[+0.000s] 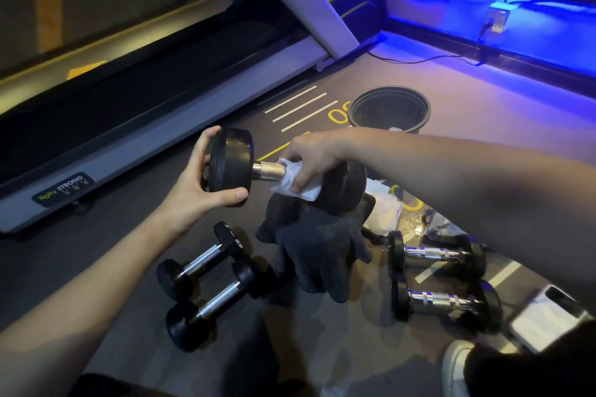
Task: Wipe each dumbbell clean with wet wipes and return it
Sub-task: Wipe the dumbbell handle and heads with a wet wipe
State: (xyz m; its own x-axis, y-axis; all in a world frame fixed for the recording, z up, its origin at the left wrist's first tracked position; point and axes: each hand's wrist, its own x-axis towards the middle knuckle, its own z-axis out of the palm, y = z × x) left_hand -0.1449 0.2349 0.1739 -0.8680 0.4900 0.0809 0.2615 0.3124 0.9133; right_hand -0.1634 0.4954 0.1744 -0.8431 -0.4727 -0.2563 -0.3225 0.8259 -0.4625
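Observation:
A large black dumbbell (230,166) with a chrome handle is held above the floor. My left hand (196,182) grips its left head by the rim. My right hand (311,159) presses a white wet wipe (298,185) around the right part of the handle, next to the right head. Two small dumbbells (206,280) lie on the floor at lower left. Two more dumbbells (437,280) lie at lower right. A pack of wipes (382,211) sits on the floor behind the held dumbbell, partly hidden by my right forearm.
Black gloves (317,245) lie on the floor under the held dumbbell. A black bucket (390,109) stands further back. A treadmill (129,126) runs along the left. A phone (545,316) lies at right by a white shoe (454,367). A cable and socket are at the blue-lit wall.

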